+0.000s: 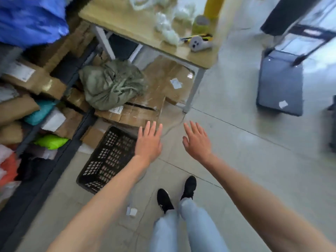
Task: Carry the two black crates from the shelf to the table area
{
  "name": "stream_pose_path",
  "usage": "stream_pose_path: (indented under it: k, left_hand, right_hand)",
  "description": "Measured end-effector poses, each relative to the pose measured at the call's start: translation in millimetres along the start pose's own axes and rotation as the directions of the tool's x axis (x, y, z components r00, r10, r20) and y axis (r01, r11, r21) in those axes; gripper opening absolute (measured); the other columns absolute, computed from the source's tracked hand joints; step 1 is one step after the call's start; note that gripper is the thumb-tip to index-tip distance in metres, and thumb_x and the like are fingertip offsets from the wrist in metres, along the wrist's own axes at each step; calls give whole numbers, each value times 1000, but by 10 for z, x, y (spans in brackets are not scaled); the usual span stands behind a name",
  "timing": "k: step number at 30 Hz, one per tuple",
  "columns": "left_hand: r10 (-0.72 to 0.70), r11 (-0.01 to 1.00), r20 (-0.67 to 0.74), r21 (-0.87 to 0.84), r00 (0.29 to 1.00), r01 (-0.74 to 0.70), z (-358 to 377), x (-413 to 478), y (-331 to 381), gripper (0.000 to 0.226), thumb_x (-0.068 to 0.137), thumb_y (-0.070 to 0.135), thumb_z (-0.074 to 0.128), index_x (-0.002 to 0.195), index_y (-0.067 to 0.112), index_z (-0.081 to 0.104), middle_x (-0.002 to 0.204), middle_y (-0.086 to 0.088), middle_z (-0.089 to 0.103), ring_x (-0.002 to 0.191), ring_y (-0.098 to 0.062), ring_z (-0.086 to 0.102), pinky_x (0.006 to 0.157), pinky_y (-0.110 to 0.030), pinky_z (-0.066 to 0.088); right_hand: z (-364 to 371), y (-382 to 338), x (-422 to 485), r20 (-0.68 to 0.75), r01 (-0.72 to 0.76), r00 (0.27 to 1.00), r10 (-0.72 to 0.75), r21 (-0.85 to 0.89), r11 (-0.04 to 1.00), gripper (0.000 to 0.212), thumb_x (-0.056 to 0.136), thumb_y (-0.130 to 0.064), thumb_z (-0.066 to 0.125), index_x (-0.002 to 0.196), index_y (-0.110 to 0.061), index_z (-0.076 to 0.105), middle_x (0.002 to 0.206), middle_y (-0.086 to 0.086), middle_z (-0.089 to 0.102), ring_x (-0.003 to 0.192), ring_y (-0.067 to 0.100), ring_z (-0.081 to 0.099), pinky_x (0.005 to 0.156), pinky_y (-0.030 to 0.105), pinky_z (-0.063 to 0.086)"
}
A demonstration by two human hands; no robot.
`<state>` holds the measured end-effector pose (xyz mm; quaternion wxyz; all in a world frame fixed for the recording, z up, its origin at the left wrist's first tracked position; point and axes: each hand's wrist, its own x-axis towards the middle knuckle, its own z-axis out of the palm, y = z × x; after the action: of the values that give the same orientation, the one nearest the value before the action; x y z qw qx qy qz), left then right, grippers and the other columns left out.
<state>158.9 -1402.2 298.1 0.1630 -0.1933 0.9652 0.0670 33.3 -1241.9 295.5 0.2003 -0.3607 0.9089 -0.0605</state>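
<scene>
Nothing is held: both hands are spread flat with fingers extended, the left hand (148, 142) at centre frame and the right hand (197, 140) just beside it, both above the grey concrete floor (245, 160). One black perforated crate (107, 159) is seen lying on the floor at lower centre-left, its near edge partly covered by the left forearm. No second crate can be made out, and whether one is nested in the first cannot be told through the motion blur. Flattened cardboard boxes (143, 108) and a green cloth bundle (111, 84) are stacked beyond the crate, beneath a wooden table (131, 24) at upper centre. Cluttered shelving (27, 99) fills the left edge, and a blue platform trolley (281, 82) is parked at upper right. The set-down appears complete for this crate; if a further crate is to be fetched, it would best be gripped by both opposite rims and lowered level alongside, clear of the feet.
</scene>
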Motion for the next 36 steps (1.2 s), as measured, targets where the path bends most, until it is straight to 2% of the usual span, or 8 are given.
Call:
stream_pose_path:
  k: [6, 9, 15, 20, 25, 28, 32, 36]
  left_hand:
    - [338, 941, 9, 22, 941, -338, -362, 79, 2062, 67, 93, 27, 44, 155, 15, 20, 163, -14, 19, 151, -34, 11, 120, -56, 11]
    - [507, 860, 31, 57, 862, -507, -383, -95, 3205, 67, 89, 25, 52, 152, 12, 31, 159, -17, 29, 148, -37, 21, 116, -58, 17]
    - [776, 612, 84, 137, 625, -779, -226, -972, 5568, 66, 86, 24, 59, 148, 11, 39, 153, -18, 39, 144, -40, 31, 113, -59, 28]
    - [894, 382, 178, 180, 412, -906, 30, -1935, 7430, 67, 96, 30, 42, 156, 16, 15, 164, -13, 15, 152, -32, 7, 120, -52, 7]
    - [948, 181, 234, 167, 217, -969, 294, -2762, 8945, 66, 99, 32, 37, 157, 19, 6, 166, -10, 6, 152, -29, -1, 122, -50, 2]
    - [954, 77, 275, 167, 122, -983, 453, -3120, 9676, 66, 100, 33, 35, 157, 19, 4, 166, -9, 3, 152, -29, -3, 121, -49, -1]
    - [951, -15, 305, 172, 39, -985, 706, -3393, 10660, 66, 100, 34, 36, 157, 18, 6, 166, -9, 6, 152, -29, -1, 122, -50, 3]
    - [929, -1, 367, 128, 46, -992, 1043, -3513, 11541, 67, 98, 33, 39, 156, 17, 10, 165, -10, 11, 152, -30, 4, 122, -50, 7]
  right_hand:
    - [-403, 1660, -1476, -138, -400, 895, 424, 171, 900, 59, 87, -27, 54, 143, -11, 43, 149, 19, 43, 134, 41, 42, 106, 52, 40]
    - [-489, 2424, -2417, -169, -569, 773, 612, 246, 785, 59, 90, -27, 52, 146, -13, 40, 153, 17, 38, 139, 39, 36, 110, 49, 33]
    - [-378, 3741, -4641, -153, -776, 472, 868, 395, 491, 59, 93, -24, 47, 150, -11, 35, 155, 20, 33, 141, 40, 30, 112, 48, 30]
    - [-179, 4591, -6480, -117, -832, 217, 969, 497, 247, 59, 97, -26, 39, 153, -16, 24, 161, 15, 22, 147, 34, 19, 118, 44, 22]
    - [105, 5181, -7962, -39, -813, -51, 998, 581, -18, 58, 98, -28, 38, 154, -17, 23, 162, 12, 19, 148, 31, 18, 118, 42, 21]
    - [290, 5470, -8601, 3, -788, -166, 986, 601, -134, 58, 99, -28, 39, 153, -17, 25, 162, 13, 20, 147, 31, 20, 117, 42, 25]
    - [460, 5966, -9219, 57, -743, -273, 960, 621, -248, 57, 99, -26, 40, 153, -15, 27, 160, 16, 25, 145, 34, 25, 114, 44, 30]
    - [631, 6524, -9660, 127, -690, -377, 917, 622, -370, 56, 97, -23, 41, 151, -12, 30, 158, 18, 28, 143, 35, 28, 110, 44, 34]
